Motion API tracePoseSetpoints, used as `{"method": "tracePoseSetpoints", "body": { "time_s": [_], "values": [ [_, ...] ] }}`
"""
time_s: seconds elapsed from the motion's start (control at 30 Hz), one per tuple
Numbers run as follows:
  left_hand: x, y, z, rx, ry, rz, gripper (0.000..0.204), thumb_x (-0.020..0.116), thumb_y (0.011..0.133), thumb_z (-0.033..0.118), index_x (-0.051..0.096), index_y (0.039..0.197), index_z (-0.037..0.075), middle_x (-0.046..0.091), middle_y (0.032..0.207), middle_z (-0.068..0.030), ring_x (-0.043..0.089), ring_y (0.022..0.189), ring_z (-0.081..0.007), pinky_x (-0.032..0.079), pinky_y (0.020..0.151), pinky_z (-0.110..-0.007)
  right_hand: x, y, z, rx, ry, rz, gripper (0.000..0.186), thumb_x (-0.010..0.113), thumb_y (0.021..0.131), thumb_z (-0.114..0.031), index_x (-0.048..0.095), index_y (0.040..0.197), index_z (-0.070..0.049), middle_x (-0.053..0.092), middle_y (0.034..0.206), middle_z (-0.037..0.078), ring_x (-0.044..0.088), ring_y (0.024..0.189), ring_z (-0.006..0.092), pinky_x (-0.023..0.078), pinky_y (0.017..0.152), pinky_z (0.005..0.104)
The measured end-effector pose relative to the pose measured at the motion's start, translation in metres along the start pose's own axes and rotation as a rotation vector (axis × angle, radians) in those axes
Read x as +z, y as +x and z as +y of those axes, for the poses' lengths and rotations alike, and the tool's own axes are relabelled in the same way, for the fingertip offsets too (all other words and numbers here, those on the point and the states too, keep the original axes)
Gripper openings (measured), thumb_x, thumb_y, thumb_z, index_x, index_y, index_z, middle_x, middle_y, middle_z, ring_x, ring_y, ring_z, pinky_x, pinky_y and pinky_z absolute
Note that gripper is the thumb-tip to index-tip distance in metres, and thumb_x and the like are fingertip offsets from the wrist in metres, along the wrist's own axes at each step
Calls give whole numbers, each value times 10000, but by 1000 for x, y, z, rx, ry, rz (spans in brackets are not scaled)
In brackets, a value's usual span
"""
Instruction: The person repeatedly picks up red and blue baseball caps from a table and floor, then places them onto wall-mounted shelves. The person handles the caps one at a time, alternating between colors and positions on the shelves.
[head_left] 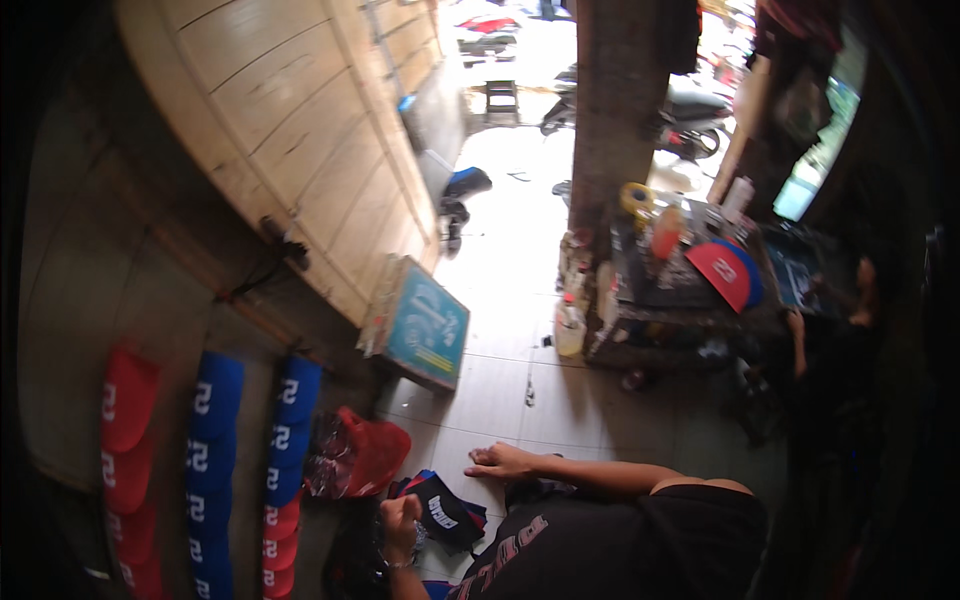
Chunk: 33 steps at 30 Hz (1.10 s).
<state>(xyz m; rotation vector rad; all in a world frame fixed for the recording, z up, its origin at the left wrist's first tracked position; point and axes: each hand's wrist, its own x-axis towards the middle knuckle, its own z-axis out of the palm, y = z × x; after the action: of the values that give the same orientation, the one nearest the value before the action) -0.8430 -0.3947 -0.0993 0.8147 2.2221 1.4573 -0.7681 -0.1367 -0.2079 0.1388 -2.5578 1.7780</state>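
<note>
My left hand [400, 516] is raised at the lower middle, with fingers curled in; anything inside them is too small to make out. Just right of it lies a small pile of dark fabric pieces [446, 512] with white lettering and red and blue edges. My right arm reaches across the front of my black shirt. At its end my right hand [497, 462] has its fingers loosely apart and holds nothing visible, above and beyond the pile. A red plastic bag [378, 455] sits beyond my left hand.
Rounded red [130, 410] and blue fabric pieces [213, 455] hang in columns at left. A teal box [425, 325] leans by the wooden wall. At right, another person's hand [795, 325] is beside a cluttered table [640, 325] with a red piece [722, 275], near a bottle [569, 328].
</note>
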Motion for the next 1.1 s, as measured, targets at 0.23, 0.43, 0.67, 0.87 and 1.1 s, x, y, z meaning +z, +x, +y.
{"method": "tracePoseSetpoints", "body": {
  "time_s": [0.23,0.43,0.67,0.87,1.1],
  "values": [
    [148,40,131,460,-228,-437,781,260,953,645,393,529,2,355,485,-49,366,418,-152,235,431,-324,-129,-83,-88,-94,-32,390,517,580,929,-304,470,531,7,402,460,181,362,392,289,335,454,418],
    [255,105,188,424,-287,-593,801,286,919,706,397,546,5,360,502,-52,371,426,-139,253,426,-299,-220,-165,-24,52,-42,639,525,616,904,-275,430,498,-1,358,444,168,320,371,214,313,430,397],
    [416,132,122,-78,-369,-675,778,276,946,678,438,544,32,417,521,-11,360,471,-77,257,452,-258,-376,-270,117,452,54,1112,468,659,875,-253,489,519,-1,412,467,27,365,487,66,330,446,334],
    [500,144,48,-654,-29,-700,795,253,946,679,577,608,37,470,474,4,414,439,-85,289,444,-231,-527,-365,287,764,1571,1371,301,641,887,-238,481,646,-154,368,498,-37,329,385,113,273,380,262],
    [463,70,-6,-1238,-249,-377,567,426,986,498,625,850,-16,645,682,-100,607,580,-153,458,526,-248,-604,-359,433,156,2152,1670,178,705,861,-179,571,774,-102,568,635,10,595,545,143,559,536,288]
  ]
}}
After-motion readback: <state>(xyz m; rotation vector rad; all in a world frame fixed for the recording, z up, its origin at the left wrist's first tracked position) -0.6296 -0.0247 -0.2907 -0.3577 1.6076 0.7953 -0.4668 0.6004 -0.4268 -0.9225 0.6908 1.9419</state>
